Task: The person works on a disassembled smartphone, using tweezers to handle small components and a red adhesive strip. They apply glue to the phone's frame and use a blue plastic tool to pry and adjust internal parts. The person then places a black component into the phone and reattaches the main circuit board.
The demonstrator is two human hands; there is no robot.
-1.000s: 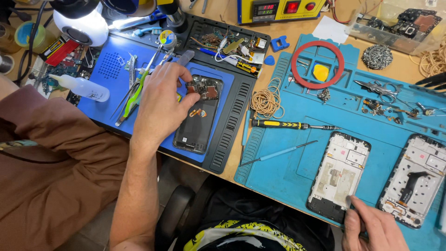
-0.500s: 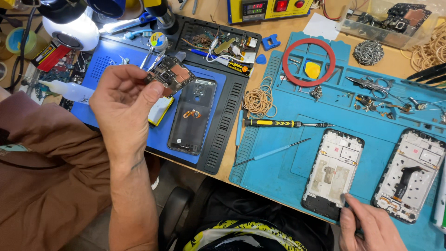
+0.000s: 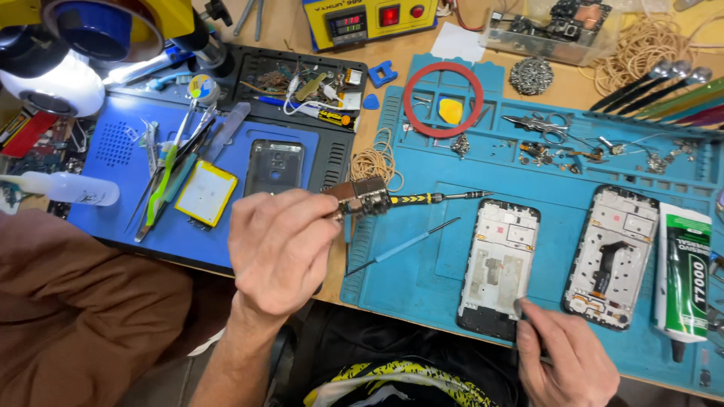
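The left hand [image 3: 280, 249] was pinched shut on a small circuit board [image 3: 364, 199], thumb and fingertips clamped on its near edge and holding it up above the table [image 3: 392, 90]. The board hung just past the fingertips, over the seam between the blue mat [image 3: 121, 151] and the teal mat [image 3: 430, 279], with a yellow-handled screwdriver [image 3: 430, 199] lying just beyond it. It looked light and stiff but fragile: thin, studded with tiny parts and metal shields, so an edge grip like this one seemed the safe hold, with no squeeze across the face and no bending.

The right hand [image 3: 562, 362] lay well off to the right, fingers curled around a thin tool at the lower edge of a white phone frame [image 3: 499, 267]. A second frame [image 3: 612, 256] and a glue tube [image 3: 682, 271] lay farther right.
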